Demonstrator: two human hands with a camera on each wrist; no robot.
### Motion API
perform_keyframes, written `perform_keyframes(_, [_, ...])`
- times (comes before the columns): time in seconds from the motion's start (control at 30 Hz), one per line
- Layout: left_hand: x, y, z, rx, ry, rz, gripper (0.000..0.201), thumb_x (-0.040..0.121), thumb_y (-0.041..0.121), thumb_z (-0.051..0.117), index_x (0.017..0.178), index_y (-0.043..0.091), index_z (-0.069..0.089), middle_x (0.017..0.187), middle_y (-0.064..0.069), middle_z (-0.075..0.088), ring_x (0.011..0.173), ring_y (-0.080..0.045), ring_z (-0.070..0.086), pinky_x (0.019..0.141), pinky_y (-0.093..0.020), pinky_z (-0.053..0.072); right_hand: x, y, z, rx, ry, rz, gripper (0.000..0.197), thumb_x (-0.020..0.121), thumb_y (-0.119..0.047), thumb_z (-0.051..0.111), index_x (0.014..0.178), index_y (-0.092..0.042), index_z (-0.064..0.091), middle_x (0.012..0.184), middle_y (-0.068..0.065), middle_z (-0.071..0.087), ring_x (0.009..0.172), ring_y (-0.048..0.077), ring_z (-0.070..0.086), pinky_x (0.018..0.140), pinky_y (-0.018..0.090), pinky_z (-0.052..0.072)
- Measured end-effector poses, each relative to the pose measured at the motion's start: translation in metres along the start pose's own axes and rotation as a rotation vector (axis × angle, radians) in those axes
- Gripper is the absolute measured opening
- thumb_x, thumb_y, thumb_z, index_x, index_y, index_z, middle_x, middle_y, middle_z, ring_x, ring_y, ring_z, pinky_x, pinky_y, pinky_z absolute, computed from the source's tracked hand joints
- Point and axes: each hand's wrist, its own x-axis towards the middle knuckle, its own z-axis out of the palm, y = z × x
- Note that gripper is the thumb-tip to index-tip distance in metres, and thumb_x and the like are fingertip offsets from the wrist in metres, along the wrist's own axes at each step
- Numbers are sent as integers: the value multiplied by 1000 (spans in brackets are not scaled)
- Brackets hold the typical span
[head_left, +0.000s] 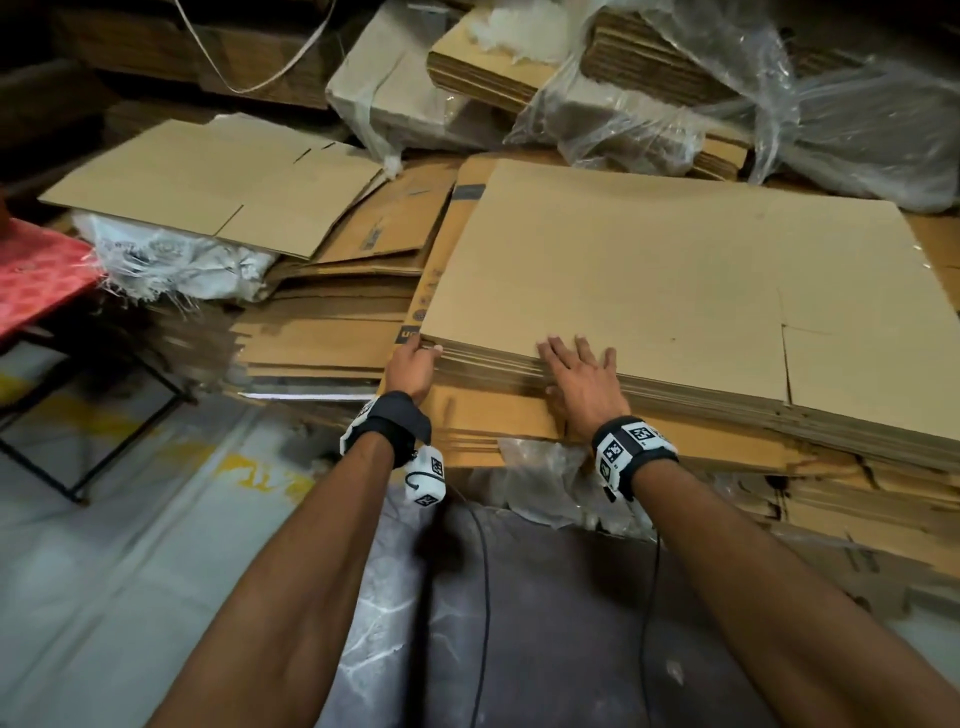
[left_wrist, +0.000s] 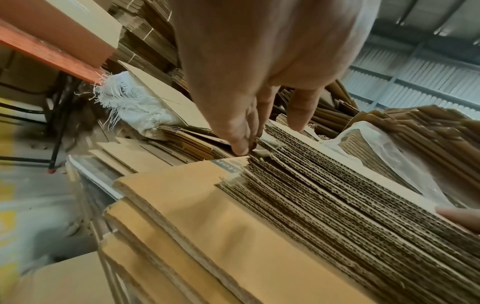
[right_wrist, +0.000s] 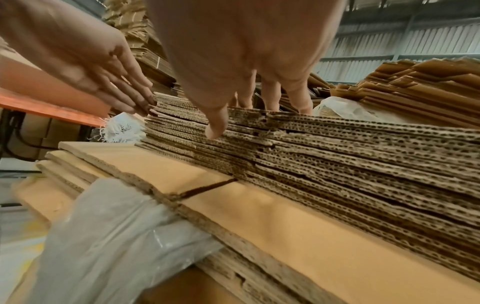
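Ribbed metal walls (left_wrist: 415, 78) close in a storeroom heaped with flattened cardboard. Under both hands lies a stack (head_left: 649, 291) of corrugated sheets, resting on a wider pile (head_left: 498, 423) of boards.

The left hand (head_left: 413, 364) is at the stack's near left corner. Its fingers (left_wrist: 240, 144) are almost straight, with the tips touching the edges of the upper sheets and the thumb out over the top. It clasps nothing. The right hand (head_left: 582, 374) lies flat on the top sheet, fingers spread and holding nothing, and its thumb (right_wrist: 214, 125) hangs down against the front edge.

Left of the left fingers sits a frayed white sack (head_left: 171, 260). Beyond the right fingertips are plastic-wrapped bundles (head_left: 675, 104).

The step looks like parting a few top sheets from the stack. Next, the left fingertips likely need to wedge between layers at the corner. The right hand should then draw back to the edge and hook under the same layer, lifting evenly so the sheets do not sag or slide.
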Motion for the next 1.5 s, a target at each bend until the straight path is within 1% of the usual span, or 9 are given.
perform_keyframes(0.13, [-2, 0, -3, 76, -17, 49, 42, 98, 19, 61, 140, 19, 59, 140, -8, 62, 129, -32, 53, 91, -24, 33, 1, -5, -1, -23, -19, 25, 95, 88, 18, 45, 164, -17, 1, 171, 10, 1, 156, 41, 2, 121, 70, 6])
perform_keyframes(0.37, [0, -5, -8, 173, -71, 49, 44, 96, 19, 61, 140, 15, 58, 133, 0, 62, 127, -23, 52, 97, -26, 35, 4, 3, 11, -20, 14, 25, 100, 84, 20, 51, 164, -20, 7, 172, 6, 9, 157, 39, 5, 122, 69, 2])
perform_keyframes(0.47, [-6, 6, 8, 504, -79, 80, 70, 96, 29, 62, 154, 6, 31, 149, -24, 47, 140, -41, 41, 112, -44, 39, -1, 12, 10, 73, 56, -1, 93, 90, 11, 55, 164, -26, 12, 171, 0, 12, 158, 32, 6, 123, 64, 0])
perform_keyframes(0.57, [-37, 30, 46, 834, -27, 304, 90, 96, 29, 62, 162, 9, 5, 167, -26, 6, 154, -45, 6, 124, -55, 11, -16, 29, 4, 112, 120, -19, 81, 98, -8, 59, 163, -29, 16, 170, -3, 15, 158, 23, 10, 126, 54, 3])
perform_keyframes(0.7, [-75, 54, 111, 912, -313, 626, 79, 93, 23, 61, 161, 19, 22, 170, -12, 6, 157, -36, 3, 121, -69, 5, -54, 74, -4, 143, 196, 148, 71, 97, -11, 61, 159, -24, 29, 167, 2, 29, 156, 24, 21, 125, 56, 10])
perform_keyframes(0.8, [-94, 69, 154, 1070, -295, 730, 79, 92, 27, 58, 161, 18, 20, 169, -13, 12, 157, -38, 5, 112, -79, -9, -93, 120, -8, 94, 214, 307, 78, 90, -2, 65, 158, -18, 31, 166, 5, 30, 154, 26, 24, 124, 60, 18])
perform_keyframes(1.17, [-129, 95, 249, 1130, -349, 744, 77, 103, 16, 48, 164, 17, 0, 169, -22, -2, 154, -48, 5, 120, -70, 14, -157, 230, 2, 27, 174, 424, 86, 88, 12, 64, 160, -17, 26, 166, 12, 27, 151, 31, 33, 122, 46, 28])
perform_keyframes(1.3, [-124, 90, 249, 1116, -351, 738, 84, 101, 12, 50, 164, 22, -5, 169, -18, -8, 155, -45, 0, 122, -68, 10, -152, 233, 2, 26, 203, 418, 77, 87, 14, 62, 154, -17, 39, 156, 11, 45, 132, 33, 56, 104, 46, 52])
perform_keyframes(1.5, [-115, 85, 257, 1102, -270, 764, 80, 100, 10, 51, 164, 27, 7, 170, -13, 8, 154, -44, 12, 120, -70, 15, -149, 241, 0, -10, 235, 402, 59, 94, 5, 56, 147, -21, 50, 145, 7, 58, 110, 27, 68, 89, 41, 60])
